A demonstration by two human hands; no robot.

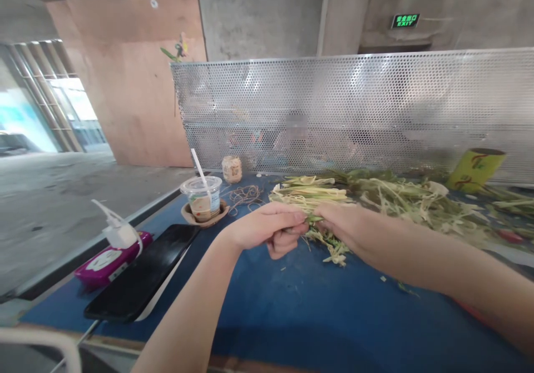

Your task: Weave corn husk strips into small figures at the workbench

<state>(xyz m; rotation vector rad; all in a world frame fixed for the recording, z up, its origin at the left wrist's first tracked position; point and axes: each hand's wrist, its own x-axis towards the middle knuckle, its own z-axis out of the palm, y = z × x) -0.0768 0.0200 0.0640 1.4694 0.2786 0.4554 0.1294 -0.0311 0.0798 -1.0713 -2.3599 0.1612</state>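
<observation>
My left hand is closed, its thumb and fingers pinching a green plant stem near the middle of the view. Close by on the right, my right hand meets the same stem, with its fingertips mostly hidden behind the hand. A bundle of pale green stalks lies just beyond both hands. Beneath and beside my right hand are loose leafy scraps on the blue table. A larger heap of pale, dry-looking leaves spreads to the right.
On the blue table, a plastic cup with a straw, tangled twine and a small jar stand left. Nearer are a black phone and purple power strip. A yellow-green can and perforated metal panel are behind.
</observation>
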